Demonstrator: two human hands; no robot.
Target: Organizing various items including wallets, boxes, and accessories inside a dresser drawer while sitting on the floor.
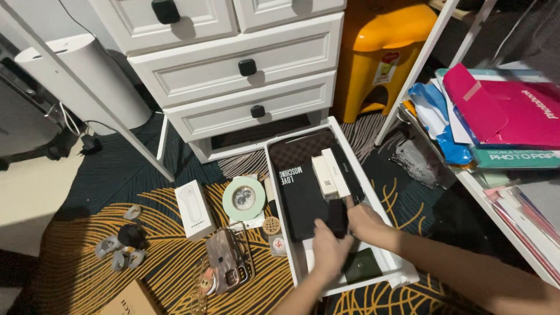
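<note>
Two bare hands meet over a white drawer (pixel 373 204) that has been pulled out of a white chest of drawers (pixel 233 64) and set on a dark rug with yellow leaf patterns (pixel 87 256). The left hand (pixel 328 252) and the right hand (pixel 363 220) are both closed around a small black box (pixel 338 217), holding it just above the drawer's contents, near the drawer's front half.

That small black box looks matte and plain, roughly rectangular, with squared edges; the fingers hide much of it. It appears rigid and light, likely card or a hard case, so it should keep its shape under a firm pinch. Taking it by its two long sides, as both hands seem to do, looks the surest grip; the smooth finish could slip if held only at a corner.

Inside the drawer, a large flat black box with white lettering (pixel 300 201) lies toward the left, a brown chequered pouch (pixel 303 149) sits at the far end, and two slim white boxes (pixel 329 172) rest beside each other along the right. A dark green case (pixel 363 265) lies at the near end, just below the hands.

On the rug to the left of the drawer are a pale green round tin (pixel 244 199), a white carton (pixel 193 210), a clear phone case (pixel 224 259) and several grey plugs (pixel 119 251). An orange plastic stool (pixel 385 52) stands behind, and a white shelf (pixel 507 216) on the right holds pink and teal paper packs (pixel 513 116).
</note>
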